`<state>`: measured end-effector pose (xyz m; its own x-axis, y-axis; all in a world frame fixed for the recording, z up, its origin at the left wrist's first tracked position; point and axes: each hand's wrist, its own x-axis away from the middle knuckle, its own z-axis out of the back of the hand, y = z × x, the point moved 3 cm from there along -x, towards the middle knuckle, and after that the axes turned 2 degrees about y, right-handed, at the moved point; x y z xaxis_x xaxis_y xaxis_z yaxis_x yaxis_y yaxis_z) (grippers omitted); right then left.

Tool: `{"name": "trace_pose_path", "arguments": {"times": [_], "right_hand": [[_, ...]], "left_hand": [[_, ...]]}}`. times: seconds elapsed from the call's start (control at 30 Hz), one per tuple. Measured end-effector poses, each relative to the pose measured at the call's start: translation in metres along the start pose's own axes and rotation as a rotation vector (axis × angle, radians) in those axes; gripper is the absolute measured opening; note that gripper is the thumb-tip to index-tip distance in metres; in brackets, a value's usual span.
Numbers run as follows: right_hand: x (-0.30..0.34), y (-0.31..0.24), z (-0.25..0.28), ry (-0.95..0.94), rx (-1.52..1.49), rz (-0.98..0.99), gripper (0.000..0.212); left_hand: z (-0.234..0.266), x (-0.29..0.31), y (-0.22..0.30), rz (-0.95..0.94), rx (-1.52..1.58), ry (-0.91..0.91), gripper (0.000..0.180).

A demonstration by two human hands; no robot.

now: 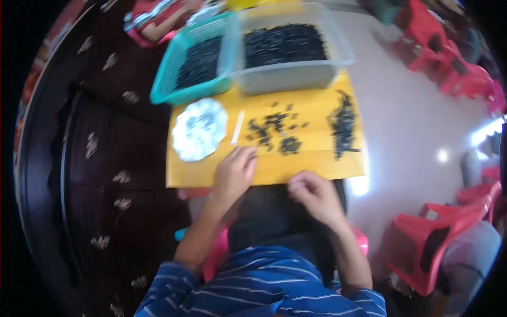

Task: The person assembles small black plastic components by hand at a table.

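My left hand [234, 173] rests on the near edge of a small yellow table [311, 164], fingers curled loosely, close to a thin white stick [238, 127]. My right hand [312, 191] hovers at the table's front edge with fingers pinched together; whether a small piece sits in them is too blurred to tell. Small black parts [274, 132] lie scattered in the table's middle, and a longer heap of black parts [343, 124] lies at the right. A white scalloped dish [199, 129] with a few dark parts sits at the left.
At the table's far side stand a clear plastic tub [288, 79] and a teal basket [163, 84], both filled with black parts. Red plastic chairs [428, 248] stand to the right on a pale floor. A dark patterned surface [111, 158] lies to the left.
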<state>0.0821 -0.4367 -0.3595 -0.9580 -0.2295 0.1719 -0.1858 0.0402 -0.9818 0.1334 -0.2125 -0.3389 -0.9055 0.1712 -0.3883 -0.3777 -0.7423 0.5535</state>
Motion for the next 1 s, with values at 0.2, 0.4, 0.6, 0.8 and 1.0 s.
{"name": "trace_pose_path", "arguments": {"times": [0.2,0.4,0.6,0.8,1.0], "right_hand": [[-0.001,0.016,-0.007,-0.027,-0.138,0.055,0.013],[0.0,0.008,-0.002,-0.056,-0.246,0.021,0.02],[-0.002,0.011,0.002,-0.123,-0.109,0.02,0.019],[-0.002,0.003,0.001,-0.129,-0.242,0.009,0.021],[-0.004,-0.003,-0.011,-0.24,-0.19,-0.047,0.024]], "left_hand": [[0.003,0.012,0.073,-0.181,0.199,-0.142,0.026],[0.003,0.009,0.09,-0.263,0.229,-0.16,0.027],[0.001,0.01,0.091,-0.291,0.208,-0.137,0.031],[0.006,0.007,0.085,-0.205,0.292,-0.128,0.02],[0.021,0.013,0.077,-0.163,0.231,-0.142,0.012]]}}
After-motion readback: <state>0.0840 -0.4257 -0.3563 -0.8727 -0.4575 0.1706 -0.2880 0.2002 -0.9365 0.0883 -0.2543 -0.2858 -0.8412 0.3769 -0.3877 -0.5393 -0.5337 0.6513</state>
